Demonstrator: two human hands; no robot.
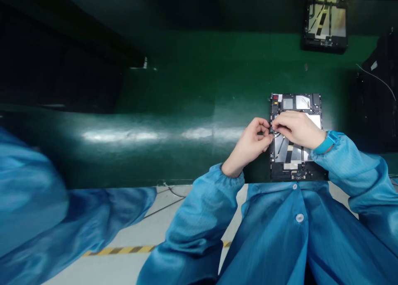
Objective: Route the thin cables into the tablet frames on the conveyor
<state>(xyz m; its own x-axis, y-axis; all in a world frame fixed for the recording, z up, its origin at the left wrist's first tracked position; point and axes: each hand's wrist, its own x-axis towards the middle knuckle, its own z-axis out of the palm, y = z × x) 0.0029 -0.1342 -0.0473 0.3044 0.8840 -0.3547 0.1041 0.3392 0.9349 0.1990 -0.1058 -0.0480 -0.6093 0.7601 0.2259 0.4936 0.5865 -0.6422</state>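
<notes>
An opened tablet-like device (282,157) lies face up at the table's front edge, its black frame, silvery inner plate and thin cables exposed. My right hand (300,129) reaches over it from the right. Its thumb and fingertips pinch together at the device's left edge, on a small part too hidden to name. From the left, my left hand (248,146) meets the same edge with fingers loosely curled. A gap shows between its thumb and index finger, whose tips are at the frame, with nothing visible between them.
A similar opened device (337,21) rests on a dark block at the back right of the green table (186,86). Dark equipment (379,94) with a thin white cable stands at the right. A co-worker's blue sleeve (27,193) reaches in at the left.
</notes>
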